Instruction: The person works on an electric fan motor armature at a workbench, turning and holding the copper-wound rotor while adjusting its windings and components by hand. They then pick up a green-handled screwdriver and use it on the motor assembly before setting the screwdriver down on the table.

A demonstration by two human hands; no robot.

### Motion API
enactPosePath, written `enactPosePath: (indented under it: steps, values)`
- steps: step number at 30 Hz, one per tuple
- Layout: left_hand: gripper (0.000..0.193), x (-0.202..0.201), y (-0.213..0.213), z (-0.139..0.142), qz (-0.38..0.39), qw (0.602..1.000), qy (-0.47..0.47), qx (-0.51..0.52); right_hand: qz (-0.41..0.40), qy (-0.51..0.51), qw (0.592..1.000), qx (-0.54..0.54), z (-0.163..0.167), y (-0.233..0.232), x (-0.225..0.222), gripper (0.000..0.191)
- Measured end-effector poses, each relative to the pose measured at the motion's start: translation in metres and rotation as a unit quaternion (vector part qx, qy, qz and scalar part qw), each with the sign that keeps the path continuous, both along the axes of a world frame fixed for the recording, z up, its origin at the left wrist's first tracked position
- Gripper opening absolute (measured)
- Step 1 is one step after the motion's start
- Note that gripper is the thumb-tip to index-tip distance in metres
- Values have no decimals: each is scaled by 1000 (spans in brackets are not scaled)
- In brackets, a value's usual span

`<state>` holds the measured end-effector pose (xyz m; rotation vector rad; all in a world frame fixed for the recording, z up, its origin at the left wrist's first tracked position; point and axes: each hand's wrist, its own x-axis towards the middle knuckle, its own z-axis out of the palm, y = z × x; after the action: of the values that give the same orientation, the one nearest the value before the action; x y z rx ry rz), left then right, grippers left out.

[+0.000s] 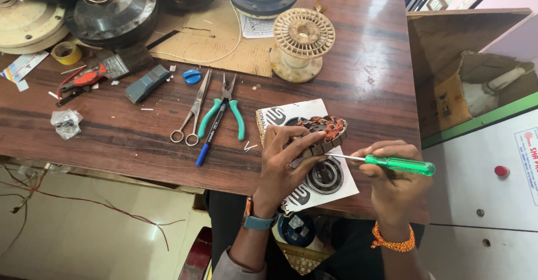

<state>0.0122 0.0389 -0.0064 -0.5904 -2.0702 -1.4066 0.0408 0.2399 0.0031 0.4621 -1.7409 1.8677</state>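
Stator winding (324,130), a ring of copper coils on a dark laminated core, is gripped on edge by the left hand (284,155), whose fingers are wrapped over its near side; it rests on a white printed sheet (336,190) lying at the desk's (140,140) near edge. The right hand (392,170) is closed around a green-handled screwdriver (399,164), whose thin shaft is pointed leftward with the tip at the core's outer edge. The step in hand is judged to be prying or pressing at a slot between the coils. A fine, steady push is called for next, with the ring kept firmly braced, since a slip could scrape the copper wire. Just beyond the left hand, green-handled pliers (230,112), a blue pen (210,137) and scissors (193,112) are laid out; farther off stands a cream wire spool (302,42). Little room is left toward the body, as the sheet overhangs the desk's front edge, while bare wood is open beyond the right hand.
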Motion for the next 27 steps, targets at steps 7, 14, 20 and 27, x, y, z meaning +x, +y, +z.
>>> enactPosePath:
  steps: [7, 14, 20, 27]
  values:
    - [51, 0, 1, 0, 1, 1000, 2, -2, -22, 17, 999, 37, 0, -4, -5, 36]
    - [53, 0, 0, -1, 4, 1000, 4, -9, 15, 17, 992, 123, 12, -17, 6, 39]
    - [54, 1, 0, 0, 7, 1000, 14, -12, -82, -7, 982, 173, 21, -35, 17, 39]
    - [56, 3, -2, 1, 13, 999, 23, -18, -186, 38, 951, 245, 20, -59, 36, 40]
